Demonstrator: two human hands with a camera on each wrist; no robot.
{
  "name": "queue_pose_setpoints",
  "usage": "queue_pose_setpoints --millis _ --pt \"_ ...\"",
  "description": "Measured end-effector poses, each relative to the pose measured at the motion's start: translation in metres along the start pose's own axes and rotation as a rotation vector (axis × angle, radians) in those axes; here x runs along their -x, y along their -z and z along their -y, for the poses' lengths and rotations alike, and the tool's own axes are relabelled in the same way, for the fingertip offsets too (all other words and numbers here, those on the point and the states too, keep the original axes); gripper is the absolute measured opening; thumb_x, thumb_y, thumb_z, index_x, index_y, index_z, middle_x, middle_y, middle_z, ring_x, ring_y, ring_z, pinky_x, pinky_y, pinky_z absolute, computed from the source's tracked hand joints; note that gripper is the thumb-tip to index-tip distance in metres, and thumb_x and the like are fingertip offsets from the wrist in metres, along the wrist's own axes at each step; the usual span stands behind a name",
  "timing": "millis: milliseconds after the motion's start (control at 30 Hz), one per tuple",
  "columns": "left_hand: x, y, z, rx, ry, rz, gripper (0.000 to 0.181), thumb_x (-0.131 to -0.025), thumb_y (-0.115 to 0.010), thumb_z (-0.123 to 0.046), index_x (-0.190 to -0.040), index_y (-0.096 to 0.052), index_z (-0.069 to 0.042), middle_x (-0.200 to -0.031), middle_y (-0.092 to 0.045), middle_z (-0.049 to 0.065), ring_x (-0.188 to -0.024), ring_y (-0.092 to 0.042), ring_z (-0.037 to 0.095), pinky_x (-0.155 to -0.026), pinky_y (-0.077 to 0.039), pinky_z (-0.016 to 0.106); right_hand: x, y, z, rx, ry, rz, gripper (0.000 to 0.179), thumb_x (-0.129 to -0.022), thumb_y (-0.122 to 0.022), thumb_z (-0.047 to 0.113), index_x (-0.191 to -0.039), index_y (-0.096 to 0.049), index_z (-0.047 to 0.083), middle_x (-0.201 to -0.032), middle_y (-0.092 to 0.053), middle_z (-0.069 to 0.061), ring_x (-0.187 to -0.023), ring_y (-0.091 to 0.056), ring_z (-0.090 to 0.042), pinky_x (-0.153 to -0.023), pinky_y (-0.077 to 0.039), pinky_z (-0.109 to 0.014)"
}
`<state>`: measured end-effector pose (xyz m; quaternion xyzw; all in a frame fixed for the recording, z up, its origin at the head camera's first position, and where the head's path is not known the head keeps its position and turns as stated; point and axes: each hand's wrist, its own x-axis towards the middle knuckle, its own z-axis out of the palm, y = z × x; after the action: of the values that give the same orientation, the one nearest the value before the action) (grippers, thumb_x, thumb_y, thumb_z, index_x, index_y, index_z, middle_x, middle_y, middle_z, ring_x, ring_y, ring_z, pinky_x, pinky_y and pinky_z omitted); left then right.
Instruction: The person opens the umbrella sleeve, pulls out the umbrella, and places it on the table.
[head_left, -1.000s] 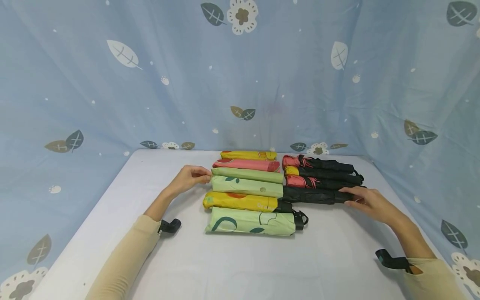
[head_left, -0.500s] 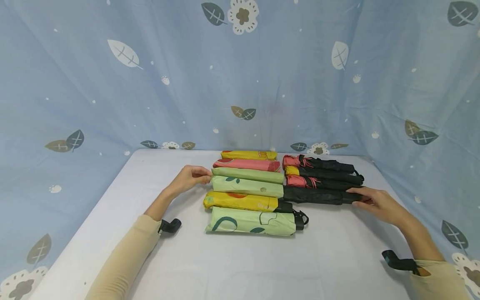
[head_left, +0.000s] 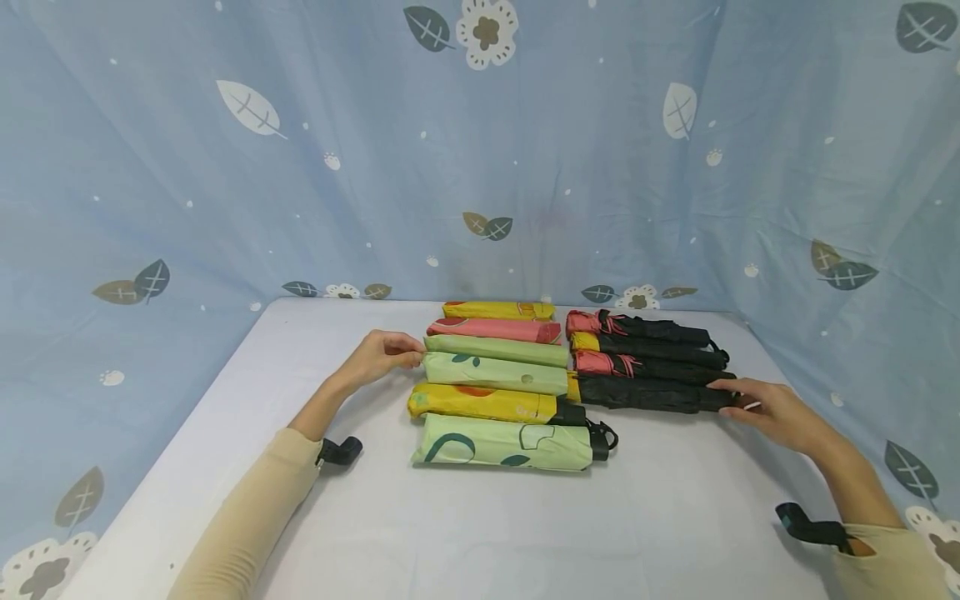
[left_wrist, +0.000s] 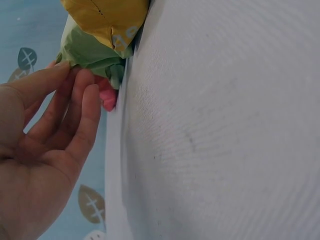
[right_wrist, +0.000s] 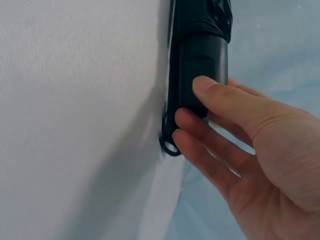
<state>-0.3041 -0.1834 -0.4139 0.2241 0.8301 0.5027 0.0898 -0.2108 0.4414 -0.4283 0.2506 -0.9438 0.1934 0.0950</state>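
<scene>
My left hand (head_left: 381, 357) pinches the left end of a pale green umbrella sleeve (head_left: 495, 372) with leaf prints. In the left wrist view, thumb and fingertips meet on its green cloth (left_wrist: 90, 50). To the sleeve's right lies a black folded umbrella (head_left: 637, 393), in line with it. A bit of yellow shows at the umbrella's left end, by the sleeve's mouth; whether that tip is still inside I cannot tell. My right hand (head_left: 776, 412) grips the umbrella's black handle (right_wrist: 205, 65), thumb on one side, fingers curled at its end near a strap loop (right_wrist: 171, 148).
Nearer me lie a yellow sleeved umbrella (head_left: 483, 404) and a green sleeved umbrella (head_left: 506, 444). Behind are a flat green sleeve (head_left: 495, 348), a pink sleeve (head_left: 495, 330) and a yellow sleeve (head_left: 498, 311). Several bare folded umbrellas (head_left: 652, 347) lie back right. A blue curtain (head_left: 360, 167) stands behind.
My right hand has drawn the black umbrella rightward, and its yellow part now shows by the sleeve's mouth. The left hand and the sleeve have stayed in place.
</scene>
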Motion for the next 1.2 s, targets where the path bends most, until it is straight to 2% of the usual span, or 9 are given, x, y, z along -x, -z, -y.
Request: queue_pose_setpoints --millis 267,500,633,833,1067,1200 --pt "0.0 0.001 0.0 -0.041 -0.002 0.0 0.021 -0.094 -0.065 -0.006 -0.113 -0.07 0.004 -0.108 -0.071 0.026 -0.098 -0.068 0.04 -0.088 -0.053 0.057 0.006 0.003 -0.006 -0.004 0.013 -0.004 0.041 -0.079 -0.078 0.001 -0.118 -0.067 0.003 -0.107 -0.07 -0.016 -0.077 -0.058 0.006 -0.064 -0.054 -0.018" --pt "-0.012 0.0 0.028 -0.043 -0.006 -0.021 0.02 -0.095 -0.065 -0.009 -0.112 -0.071 -0.001 -0.107 -0.072 0.022 -0.096 -0.069 0.038 -0.085 -0.055 0.054 0.013 0.009 -0.011 0.009 -0.049 0.029 0.04 -0.081 -0.078 0.006 -0.119 -0.066 0.004 -0.114 -0.068 -0.023 -0.081 -0.06 0.009 -0.062 -0.054 -0.021" --pt "-0.012 0.001 0.033 -0.037 -0.019 -0.024 0.019 -0.094 -0.067 -0.012 -0.11 -0.072 -0.005 -0.106 -0.073 0.02 -0.094 -0.07 0.036 -0.082 -0.058 0.048 0.015 0.013 -0.013 0.001 -0.101 0.067 0.04 -0.084 -0.077 0.01 -0.121 -0.065 0.006 -0.119 -0.066 -0.025 -0.082 -0.061 0.008 -0.061 -0.053 -0.021" --pt "-0.013 0.002 0.034 -0.029 -0.025 -0.014 0.02 -0.093 -0.068 -0.016 -0.11 -0.073 -0.007 -0.106 -0.073 0.018 -0.094 -0.071 0.035 -0.082 -0.059 0.045 0.016 0.01 -0.02 0.005 -0.159 0.112 0.041 -0.086 -0.076 0.015 -0.124 -0.064 0.006 -0.123 -0.064 -0.029 -0.081 -0.066 0.0 -0.06 -0.052 -0.021" --pt "-0.011 0.001 0.031 -0.037 -0.001 -0.017 0.021 -0.094 -0.067 -0.018 -0.112 -0.073 -0.008 -0.107 -0.073 0.017 -0.093 -0.071 0.033 -0.082 -0.059 0.042 0.015 0.007 -0.018 0.003 -0.216 0.126 0.042 -0.087 -0.075 0.016 -0.126 -0.063 0.004 -0.126 -0.061 -0.031 -0.082 -0.07 -0.024 -0.06 -0.052 -0.022" --pt "-0.008 0.003 0.029 -0.044 -0.007 -0.008 0.025 -0.096 -0.065 -0.02 -0.117 -0.071 -0.008 -0.105 -0.074 0.018 -0.093 -0.071 0.034 -0.083 -0.059 0.043 0.014 0.007 -0.014 0.003 -0.245 0.13 0.044 -0.087 -0.075 0.017 -0.126 -0.063 0.003 -0.126 -0.06 -0.032 -0.084 -0.07 -0.029 -0.059 -0.052 -0.023"
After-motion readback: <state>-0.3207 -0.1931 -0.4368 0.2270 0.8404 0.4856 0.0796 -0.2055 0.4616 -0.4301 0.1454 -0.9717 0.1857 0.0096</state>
